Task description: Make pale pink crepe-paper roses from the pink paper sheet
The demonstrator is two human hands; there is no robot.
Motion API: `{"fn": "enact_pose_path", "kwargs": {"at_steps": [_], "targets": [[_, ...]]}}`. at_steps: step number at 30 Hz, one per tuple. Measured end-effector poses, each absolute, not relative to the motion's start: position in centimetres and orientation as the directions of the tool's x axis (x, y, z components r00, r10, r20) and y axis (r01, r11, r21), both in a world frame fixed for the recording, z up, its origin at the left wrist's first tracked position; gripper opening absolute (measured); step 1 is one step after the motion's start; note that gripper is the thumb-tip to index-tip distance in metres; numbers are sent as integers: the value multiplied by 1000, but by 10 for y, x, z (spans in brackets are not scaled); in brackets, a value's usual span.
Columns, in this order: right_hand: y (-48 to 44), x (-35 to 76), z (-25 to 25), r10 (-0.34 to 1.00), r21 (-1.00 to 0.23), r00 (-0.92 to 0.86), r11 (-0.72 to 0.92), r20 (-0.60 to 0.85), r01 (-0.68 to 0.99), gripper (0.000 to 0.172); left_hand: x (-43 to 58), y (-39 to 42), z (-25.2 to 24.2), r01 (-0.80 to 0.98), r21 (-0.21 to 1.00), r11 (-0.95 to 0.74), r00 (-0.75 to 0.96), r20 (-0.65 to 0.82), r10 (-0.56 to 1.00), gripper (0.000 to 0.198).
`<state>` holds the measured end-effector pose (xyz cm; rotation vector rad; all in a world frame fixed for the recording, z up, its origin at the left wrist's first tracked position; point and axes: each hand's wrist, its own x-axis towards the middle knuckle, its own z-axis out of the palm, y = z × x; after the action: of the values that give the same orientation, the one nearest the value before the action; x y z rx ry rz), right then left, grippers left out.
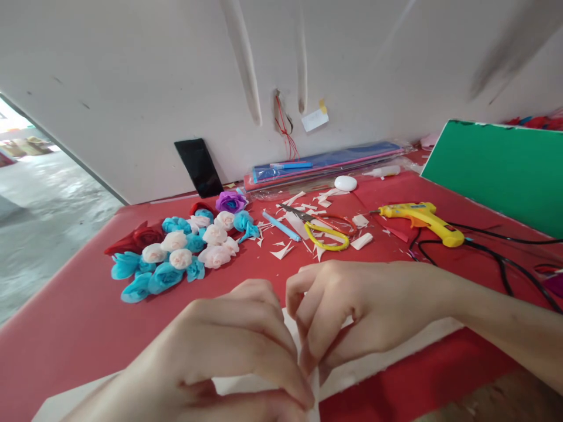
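Note:
A pale strip of paper runs from the lower left to the right under both hands. My left hand is closed, its fingertips pinching the paper near the middle. My right hand is closed too, thumb and fingers pressed on the same paper right beside the left fingertips. Between the hands the paper stands up in a fold; part of it is hidden by the fingers. Beyond them lie yellow and orange handled scissors, a light blue pen and pale paper scraps.
Blue, white and red paper flowers are grouped at left, with a purple flower behind. A yellow glue gun with black cables lies right, before a green board. A phone leans on the wall near wrapped sheets.

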<state>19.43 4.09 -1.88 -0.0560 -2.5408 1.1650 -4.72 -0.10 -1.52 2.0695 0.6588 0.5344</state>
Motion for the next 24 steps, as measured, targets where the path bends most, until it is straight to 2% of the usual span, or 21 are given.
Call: {"fn": "enact_pose_path", "kwargs": {"at_steps": [5,10,13,17,21,24], "targets": [[42,193,-20,146,-766,-956,633,254,-107,10,-52,0,-32,218,838,-501,812,129,569,13],[41,192,-18,131,-755,-955,644,267,-123,9,-52,0,-28,220,818,-531,831,128,542,16],[42,191,-19,128,-747,-950,651,285,-136,8,-50,0,-27,220,819,-530,846,111,522,12],[46,191,-24,109,-739,-945,653,308,-166,8,-47,-3,-31,285,856,-432,818,18,575,5],[47,194,-24,143,-736,-938,661,316,-147,12,-48,-6,-34,357,885,-300,747,-77,661,9],[47,196,-21,153,-716,-938,687,312,-126,15,-46,-6,-32,387,883,-267,722,-110,683,11]]}}
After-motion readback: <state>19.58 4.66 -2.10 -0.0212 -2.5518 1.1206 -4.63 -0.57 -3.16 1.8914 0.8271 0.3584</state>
